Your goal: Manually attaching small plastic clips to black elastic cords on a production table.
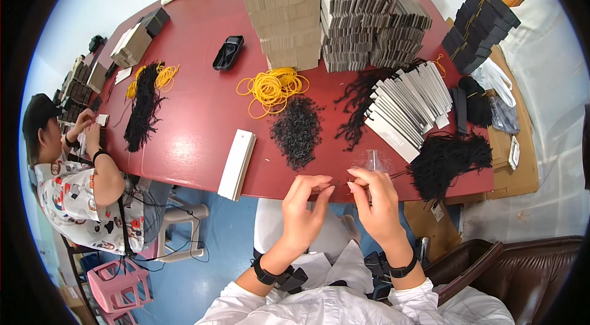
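Your left hand (305, 202) and right hand (376, 203) are hovering at the near edge of the red table (184, 140), fingertips facing each other with a small gap between the two hands. On both, the thumb and index finger are curling toward each other, pinch style, but anything sitting between them is too tiny to make out, so I honestly can't tell if you're gripping something.

The heap of tiny dark pieces (296, 131) is lying just beyond your left fingertips, not touching them, and the tangle of yellow loops (273, 88) is sitting right behind that heap. A stack of white cards (236, 165) is lying at the table edge, off to the left of your left hand and well apart from it.

Over on the other side, a clear plastic piece (373, 159) is sitting just past your right fingers; can't tell if they're touching it. The bundle of black cords (448, 165) is lying further right, near the fanned row of pale cards (409, 107).
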Available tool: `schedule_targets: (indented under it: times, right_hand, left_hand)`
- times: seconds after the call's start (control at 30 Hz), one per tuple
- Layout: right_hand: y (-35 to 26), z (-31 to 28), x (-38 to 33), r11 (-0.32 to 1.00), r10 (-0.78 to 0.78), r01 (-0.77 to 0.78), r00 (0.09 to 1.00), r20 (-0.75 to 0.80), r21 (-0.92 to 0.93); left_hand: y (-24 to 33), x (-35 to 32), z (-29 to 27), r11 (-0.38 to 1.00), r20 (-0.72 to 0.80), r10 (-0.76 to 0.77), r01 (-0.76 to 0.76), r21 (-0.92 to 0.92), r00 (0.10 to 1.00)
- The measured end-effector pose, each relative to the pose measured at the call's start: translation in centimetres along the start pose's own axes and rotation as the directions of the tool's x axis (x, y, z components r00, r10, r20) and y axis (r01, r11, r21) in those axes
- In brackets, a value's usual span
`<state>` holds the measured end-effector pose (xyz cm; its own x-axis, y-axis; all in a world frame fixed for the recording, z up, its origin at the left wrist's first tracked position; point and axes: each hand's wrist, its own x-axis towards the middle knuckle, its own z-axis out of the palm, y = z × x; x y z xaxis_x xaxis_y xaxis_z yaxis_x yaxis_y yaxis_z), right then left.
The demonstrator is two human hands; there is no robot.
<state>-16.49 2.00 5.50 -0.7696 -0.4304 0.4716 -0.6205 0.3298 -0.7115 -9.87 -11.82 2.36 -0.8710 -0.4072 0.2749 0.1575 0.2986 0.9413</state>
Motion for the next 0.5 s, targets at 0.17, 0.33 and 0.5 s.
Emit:
schedule_targets:
  times: [0.17,0.33,0.5]
  right_hand:
    - [0.5,0.1,-0.1,0.999,0.024,-0.025,0.999,0.039,0.029]
    - [0.1,-0.1,0.3,0.998,-0.054,0.057,0.992,0.118,-0.022]
    - [0.8,1.1,-0.8,0.993,0.051,-0.060,0.995,0.088,0.101]
  left_hand:
    - [0.1,0.2,-0.1,0.993,-0.043,0.081,-0.077,0.091,0.996]
    - [0.0,0.2,0.0,0.992,-0.048,0.085,-0.080,0.097,0.995]
    - [0.0,0.2,0.0,0.989,-0.066,0.102,-0.094,0.113,0.993]
